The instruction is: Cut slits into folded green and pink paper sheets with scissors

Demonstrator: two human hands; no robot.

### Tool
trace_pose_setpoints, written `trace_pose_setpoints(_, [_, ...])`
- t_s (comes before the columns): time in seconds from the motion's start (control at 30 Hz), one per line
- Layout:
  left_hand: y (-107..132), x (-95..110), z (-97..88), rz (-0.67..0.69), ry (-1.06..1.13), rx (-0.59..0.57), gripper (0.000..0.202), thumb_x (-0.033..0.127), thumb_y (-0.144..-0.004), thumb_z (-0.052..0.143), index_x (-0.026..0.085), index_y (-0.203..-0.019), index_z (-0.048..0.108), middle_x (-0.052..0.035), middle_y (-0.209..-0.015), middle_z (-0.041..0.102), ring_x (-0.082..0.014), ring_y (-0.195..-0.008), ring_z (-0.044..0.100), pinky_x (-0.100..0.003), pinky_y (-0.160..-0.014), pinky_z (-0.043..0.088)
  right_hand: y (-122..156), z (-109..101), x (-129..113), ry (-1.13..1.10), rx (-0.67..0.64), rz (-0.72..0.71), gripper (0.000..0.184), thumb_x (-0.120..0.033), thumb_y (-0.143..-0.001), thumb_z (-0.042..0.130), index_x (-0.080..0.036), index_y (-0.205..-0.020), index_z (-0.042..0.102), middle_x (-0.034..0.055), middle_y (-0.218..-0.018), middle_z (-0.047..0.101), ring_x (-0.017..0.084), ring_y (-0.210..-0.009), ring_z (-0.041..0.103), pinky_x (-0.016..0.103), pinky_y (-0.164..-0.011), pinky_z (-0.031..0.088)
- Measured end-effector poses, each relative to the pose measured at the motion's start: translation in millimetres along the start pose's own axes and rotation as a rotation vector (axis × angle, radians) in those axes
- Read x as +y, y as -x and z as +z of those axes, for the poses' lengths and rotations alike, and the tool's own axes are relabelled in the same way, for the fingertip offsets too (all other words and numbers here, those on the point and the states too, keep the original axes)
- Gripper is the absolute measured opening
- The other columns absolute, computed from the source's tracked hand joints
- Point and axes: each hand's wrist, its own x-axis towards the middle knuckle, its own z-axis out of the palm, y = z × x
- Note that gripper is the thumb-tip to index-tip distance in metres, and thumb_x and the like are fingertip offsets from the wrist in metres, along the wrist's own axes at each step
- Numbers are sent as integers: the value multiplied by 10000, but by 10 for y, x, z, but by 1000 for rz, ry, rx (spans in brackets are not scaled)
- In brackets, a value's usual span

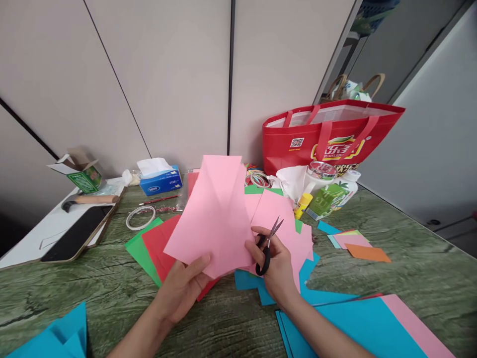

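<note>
A folded sheet of pink paper [219, 214] is held up above the table, creased down its length. My left hand [186, 288] pinches its lower left edge, thumb in front and fingers behind. My right hand [278, 266] carries black-handled scissors [265, 258], their blades slightly apart and pointing up and to the right. Its thumb and fingertips also touch the right edge of the pink sheet. Behind the held sheet lie more pink paper [274, 214], a red sheet [162, 243] and a green sheet [143, 251], partly hidden.
Blue sheets [350, 323] lie front right, folded blue paper [55, 335] front left. Coloured scraps [367, 252] rest at right. A glue stick [303, 205], a red bag [298, 149] and a tissue box [161, 181] stand behind. A tape roll [128, 219] and phone [80, 233] are left.
</note>
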Motion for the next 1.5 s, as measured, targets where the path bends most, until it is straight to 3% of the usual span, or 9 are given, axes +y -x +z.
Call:
trace_pose_setpoints(0.13, [-14,38,8,-53,-9,8,398,128,-817,496,233,-1200,465,-81,-1117,623,-336,-1034,541,-616,-817,430,-28,-18,-26,36,81,-47,298,-304,-665,674,-185,-907,545,-47,-638,427,88,-544,385,209,-475,303])
trace_pose_setpoints(0.27, [-63,59,-3,45,-22,184,335,74,-786,529,177,-1105,542,-70,-938,695,-263,-865,637,-579,-777,479,-36,-27,-56,9,40,-46,271,-326,-684,659,-188,-886,542,-42,-652,438,99,-577,415,223,-524,354])
trace_pose_setpoints(0.47, [-140,133,-8,260,107,310,268,74,-807,491,153,-1047,578,-94,-1034,665,-263,-976,593,-548,-847,440,122,14,-12,-134,-451,83,319,-363,-690,661,-195,-921,520,-8,-714,541,125,-655,503,246,-593,400])
trace_pose_setpoints(0.6, [-133,124,26,259,127,304,258,88,-822,467,144,-1048,579,-112,-1045,659,-283,-1021,564,-564,-859,420,352,108,-30,-184,-828,379,481,-308,-523,791,-197,-858,464,-25,-699,555,102,-612,519,209,-544,384])
trace_pose_setpoints(0.7, [-102,106,58,228,152,268,291,85,-827,456,181,-1082,561,-93,-1038,666,-288,-1026,560,-597,-838,422,470,168,-68,-269,-962,546,616,-299,-380,840,-197,-846,451,-20,-721,562,120,-648,561,249,-610,427])
trace_pose_setpoints(0.93, [-55,43,96,219,134,263,337,99,-835,448,201,-1151,506,-87,-1008,679,-273,-974,595,-485,-782,517,459,161,-67,-255,-955,454,483,-449,-568,729,-180,-889,490,-14,-684,524,113,-644,535,245,-603,412])
trace_pose_setpoints(1.03, [-29,-9,97,138,85,244,331,129,-829,470,166,-1158,488,-115,-1003,677,-274,-930,617,-326,-597,579,438,157,-80,-220,-950,396,512,-516,-579,687,-172,-905,493,-10,-695,517,102,-626,487,221,-564,382])
trace_pose_setpoints(1.13, [-2,-41,118,46,17,235,369,170,-811,510,143,-1174,450,-148,-1009,669,-302,-899,626,-236,-401,525,425,157,-111,-184,-924,342,510,-556,-608,640,-172,-912,499,-8,-712,501,91,-597,424,215,-530,336])
trace_pose_setpoints(1.5, [28,-134,105,-7,53,273,436,159,-815,503,138,-1240,410,-121,-960,693,-276,-917,622,-374,-769,522,413,147,-104,-146,-865,316,403,-490,-663,636,-177,-851,464,-18,-702,443,95,-584,374,219,-522,307])
